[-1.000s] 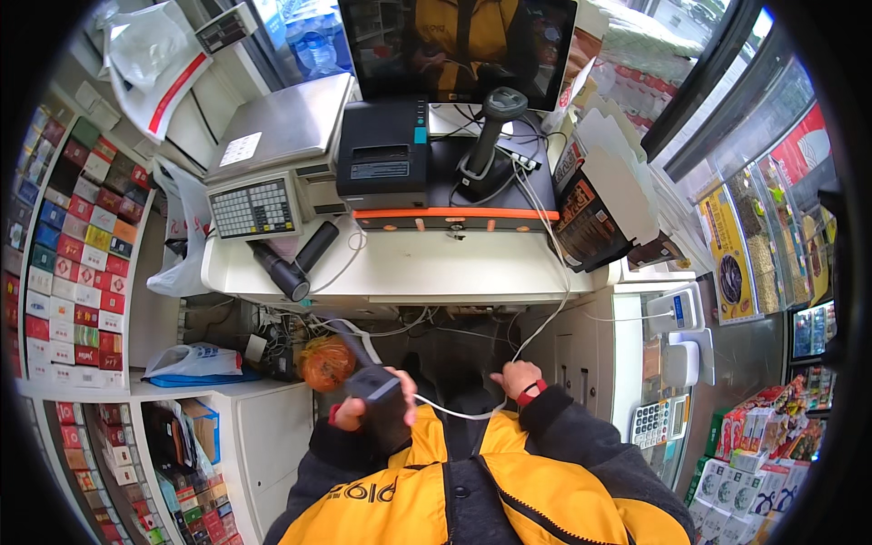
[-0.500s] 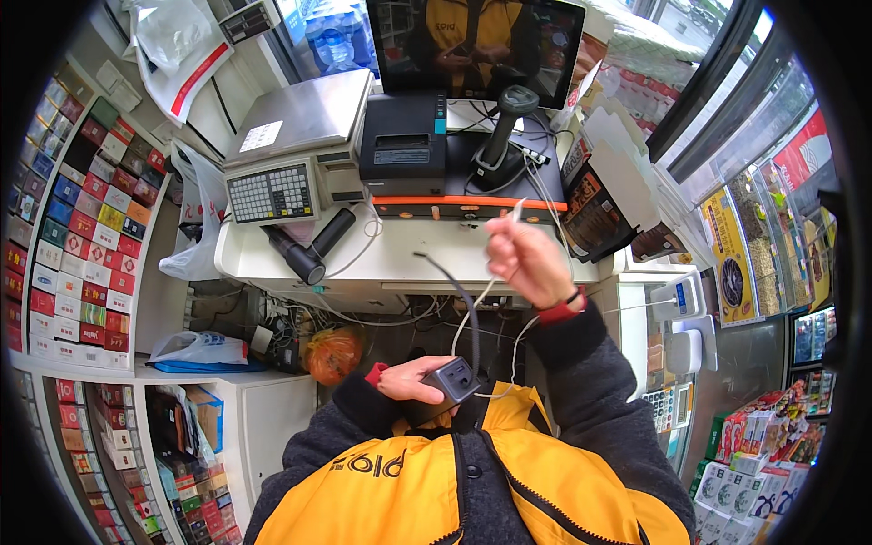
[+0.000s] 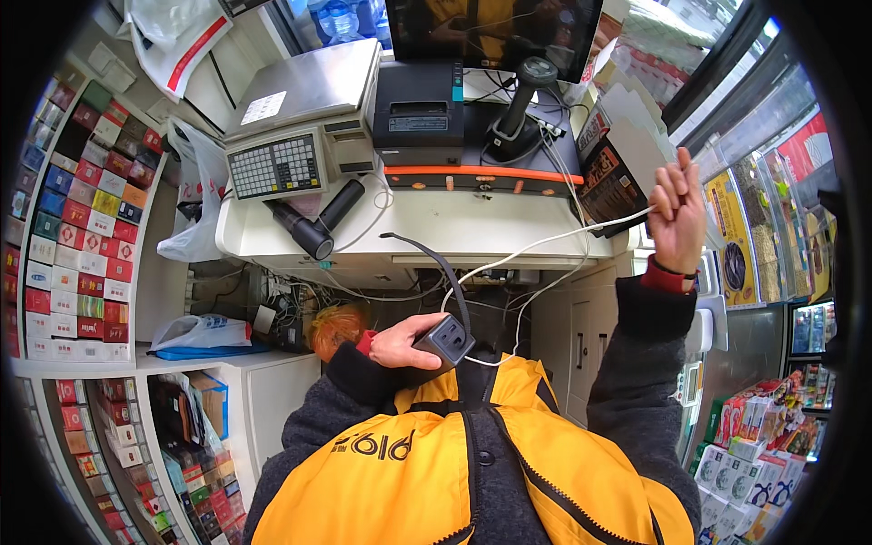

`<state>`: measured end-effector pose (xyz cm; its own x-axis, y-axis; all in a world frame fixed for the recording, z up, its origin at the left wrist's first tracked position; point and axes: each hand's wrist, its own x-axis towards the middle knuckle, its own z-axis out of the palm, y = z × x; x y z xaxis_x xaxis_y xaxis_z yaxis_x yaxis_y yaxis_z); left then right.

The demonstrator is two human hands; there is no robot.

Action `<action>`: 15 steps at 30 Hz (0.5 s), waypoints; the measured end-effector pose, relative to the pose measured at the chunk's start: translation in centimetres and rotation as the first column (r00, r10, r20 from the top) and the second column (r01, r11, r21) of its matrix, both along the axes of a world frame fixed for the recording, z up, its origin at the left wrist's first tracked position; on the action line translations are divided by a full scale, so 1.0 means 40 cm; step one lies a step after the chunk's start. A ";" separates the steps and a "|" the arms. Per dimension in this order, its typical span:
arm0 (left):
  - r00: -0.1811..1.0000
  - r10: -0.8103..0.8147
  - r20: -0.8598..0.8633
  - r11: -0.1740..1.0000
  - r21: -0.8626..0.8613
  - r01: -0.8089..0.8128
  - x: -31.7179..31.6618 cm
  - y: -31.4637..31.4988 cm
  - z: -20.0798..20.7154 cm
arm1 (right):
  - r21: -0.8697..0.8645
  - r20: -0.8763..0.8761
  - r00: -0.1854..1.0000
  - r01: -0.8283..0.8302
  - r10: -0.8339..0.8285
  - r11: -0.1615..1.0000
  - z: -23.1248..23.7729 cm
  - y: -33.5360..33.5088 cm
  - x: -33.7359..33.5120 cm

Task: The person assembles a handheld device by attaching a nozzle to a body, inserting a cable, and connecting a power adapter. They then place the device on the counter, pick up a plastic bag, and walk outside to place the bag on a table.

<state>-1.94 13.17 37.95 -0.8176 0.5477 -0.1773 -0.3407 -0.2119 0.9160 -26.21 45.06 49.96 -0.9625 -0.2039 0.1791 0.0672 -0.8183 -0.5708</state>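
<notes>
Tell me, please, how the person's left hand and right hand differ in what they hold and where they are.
The left hand sits low, close to the chest, gripping a dark grey plug block; the right hand is raised high out to the side, pinching a thin white cable. The left hand wraps around its object, while the right uses only its fingers. Both wear dark sleeves with red cuffs, and the cable runs between them.

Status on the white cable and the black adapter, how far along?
Done: the white cable is drawn out in a long run across the counter front. In hand: left hand grips the black adapter at chest level; right hand holds the cable raised at the right. Left: its far end is not visibly plugged in anywhere.
</notes>
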 end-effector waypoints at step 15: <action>0.895 -0.008 -0.446 0.983 -0.167 -0.074 -0.035 -0.052 0.022 | 0.189 -0.338 0.917 0.286 -0.211 0.939 0.083 0.134 0.083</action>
